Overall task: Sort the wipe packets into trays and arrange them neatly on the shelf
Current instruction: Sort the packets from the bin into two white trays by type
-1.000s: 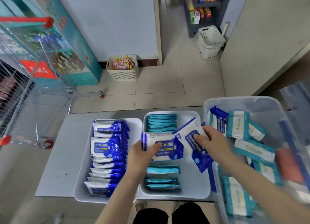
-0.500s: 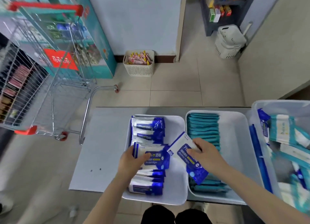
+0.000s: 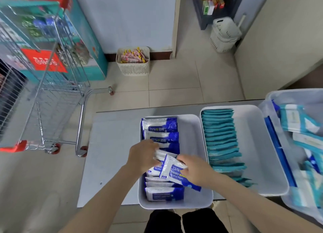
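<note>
A white tray (image 3: 194, 128) on the grey table holds a row of blue-and-white alcohol wipe packets (image 3: 160, 128). My left hand (image 3: 143, 156) presses a blue packet (image 3: 155, 169) down into the middle of that row. My right hand (image 3: 195, 171) holds another blue alcohol wipe packet (image 3: 174, 171), tilted, just above the row. A second white tray (image 3: 253, 145) to the right carries a long row of teal wipe packets (image 3: 220, 138). At the far right a clear plastic bin (image 3: 272, 100) contains loose teal and blue packets (image 3: 297, 122).
A shopping cart (image 3: 43, 86) with red trim stands on the floor to the left of the grey table (image 3: 108, 154). A cream basket of pink snack packs (image 3: 133, 60) sits by the wall. A white basket (image 3: 224, 34) and dark shelf (image 3: 209, 4) are farther back.
Both hands carried their blue packets left from over the teal tray to the blue tray. My left hand has lowered its packet into the row. The view swung left.
</note>
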